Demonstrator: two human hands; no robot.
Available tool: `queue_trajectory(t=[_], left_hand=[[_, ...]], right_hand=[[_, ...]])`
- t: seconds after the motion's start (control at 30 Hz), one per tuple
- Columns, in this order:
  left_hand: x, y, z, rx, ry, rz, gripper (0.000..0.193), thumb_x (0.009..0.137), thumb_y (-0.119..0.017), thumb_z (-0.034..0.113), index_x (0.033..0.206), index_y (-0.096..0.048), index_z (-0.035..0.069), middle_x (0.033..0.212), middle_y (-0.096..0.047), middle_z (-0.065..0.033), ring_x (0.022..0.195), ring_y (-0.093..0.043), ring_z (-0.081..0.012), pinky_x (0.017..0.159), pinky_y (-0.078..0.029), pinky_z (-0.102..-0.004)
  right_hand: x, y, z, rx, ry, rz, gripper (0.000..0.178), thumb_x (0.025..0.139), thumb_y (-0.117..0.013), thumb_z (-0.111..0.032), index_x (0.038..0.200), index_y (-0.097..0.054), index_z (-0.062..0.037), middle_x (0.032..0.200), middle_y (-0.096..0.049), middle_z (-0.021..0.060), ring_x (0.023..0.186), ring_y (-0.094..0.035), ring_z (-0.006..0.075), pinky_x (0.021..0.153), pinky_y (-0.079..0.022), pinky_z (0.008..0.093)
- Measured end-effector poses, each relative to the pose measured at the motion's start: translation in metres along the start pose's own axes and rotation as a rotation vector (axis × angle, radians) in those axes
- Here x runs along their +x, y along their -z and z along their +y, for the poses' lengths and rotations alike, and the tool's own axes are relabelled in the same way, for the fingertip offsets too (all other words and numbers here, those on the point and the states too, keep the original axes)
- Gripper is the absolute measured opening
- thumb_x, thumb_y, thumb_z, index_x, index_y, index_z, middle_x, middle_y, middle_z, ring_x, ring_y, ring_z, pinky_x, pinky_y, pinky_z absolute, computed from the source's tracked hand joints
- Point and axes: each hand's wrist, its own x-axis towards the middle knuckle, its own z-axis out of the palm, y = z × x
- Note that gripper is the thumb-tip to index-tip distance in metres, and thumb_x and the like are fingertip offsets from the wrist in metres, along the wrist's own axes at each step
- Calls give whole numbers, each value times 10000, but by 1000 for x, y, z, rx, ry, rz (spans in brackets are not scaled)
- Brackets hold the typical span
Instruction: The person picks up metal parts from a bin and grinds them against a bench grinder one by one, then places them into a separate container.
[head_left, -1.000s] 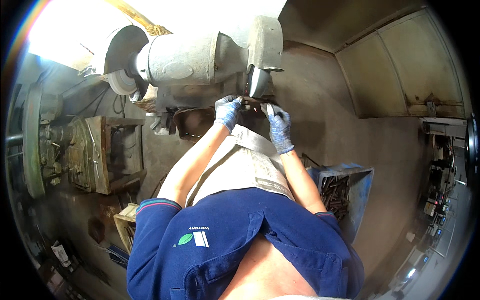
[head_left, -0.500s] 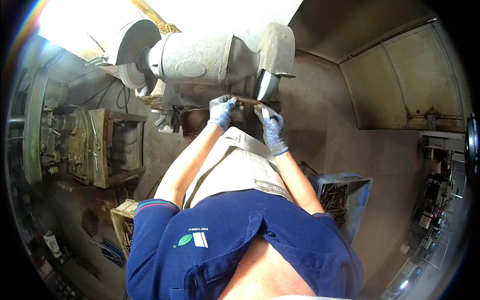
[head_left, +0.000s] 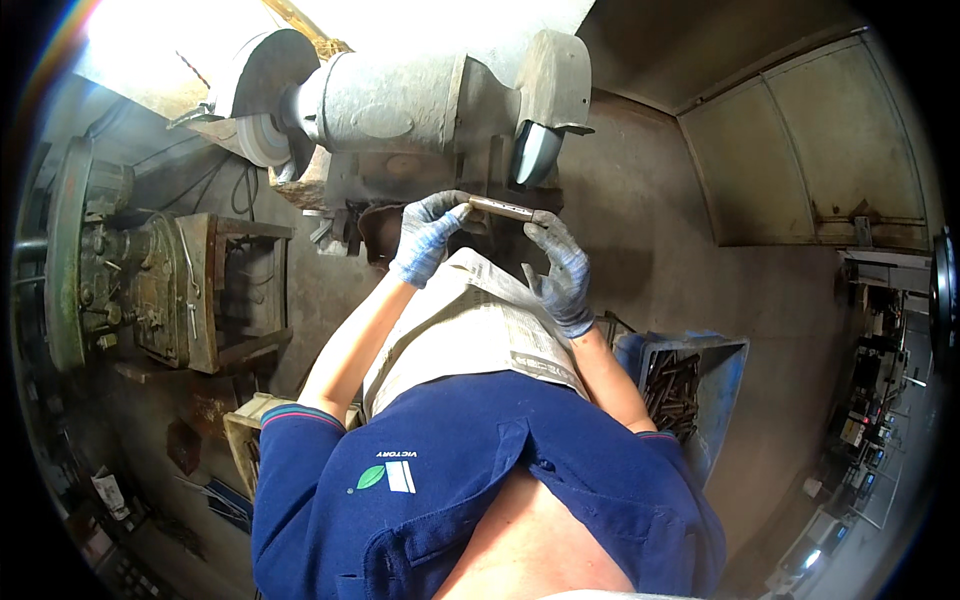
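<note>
A short brown metal bar (head_left: 502,208) with a row of small marks or holes along its face lies crosswise in front of me. My left hand (head_left: 428,238), in a grey and blue work glove, pinches its left end between thumb and fingers. At the bar's right end, the fingertips of my gloved right hand (head_left: 562,272) touch or nearly touch it, while the thumb stands apart lower down. Just beyond the bar is a bench grinder (head_left: 390,105). Its right grinding wheel (head_left: 537,155) sits under a metal guard, apart from the bar.
The grinder's left wheel (head_left: 262,140) is pale. Printed paper (head_left: 490,310) covers my lap. A blue crate (head_left: 722,385) of metal bars stands at my right, a wooden box (head_left: 240,430) at my left. Farther left is a greenish machine (head_left: 150,280); a metal cabinet (head_left: 800,160) stands far right.
The bar has come away from the right wheel, toward me, and its marked face now shows. My right hand has loosened, its thumb spreading from the bar; my left hand keeps its pinch.
</note>
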Motion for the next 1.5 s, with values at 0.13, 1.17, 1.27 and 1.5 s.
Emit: queue_trajectory(t=[0.13, 1.17, 1.27, 1.5], left_hand=[[-11, -9, 13, -3, -17, -17, 150, 859, -595, 30, 985, -609, -51, 873, -662, -124, 758, -654, -175, 717, -553, -303], [42, -8, -44, 224, 72, 87, 104, 861, -606, 63, 914, -638, -20, 780, -635, -19, 678, -580, -74, 602, -498, -214], [51, -25, -51, 173, 16, 123, 92, 865, -575, 32, 894, -625, -41, 781, -622, -55, 625, -599, -134, 608, -558, -272], [60, -37, -55, 169, 79, 208, 90, 861, -591, 37, 889, -629, -39, 784, -649, -76, 653, -594, -123, 577, -524, -255]], right_hand=[[3, 5, -10, -57, 59, 18, 399, 793, -689, -247, 1100, -627, 1, 1161, -565, 182, 1118, -533, 295, 940, -431, 376], [-11, 4, 50, 230, -385, 246, 216, 800, -629, 42, 1013, -660, 19, 1087, -641, 99, 1032, -589, 175, 918, -446, 272], [-11, 8, 71, 183, -306, 280, 218, 813, -631, 21, 1030, -650, 19, 1043, -654, 97, 972, -609, 157, 897, -461, 277], [-10, 5, 80, 452, -468, 351, 170, 859, -580, -17, 1005, -664, 1, 1016, -660, 75, 950, -602, 149, 887, -462, 285]])
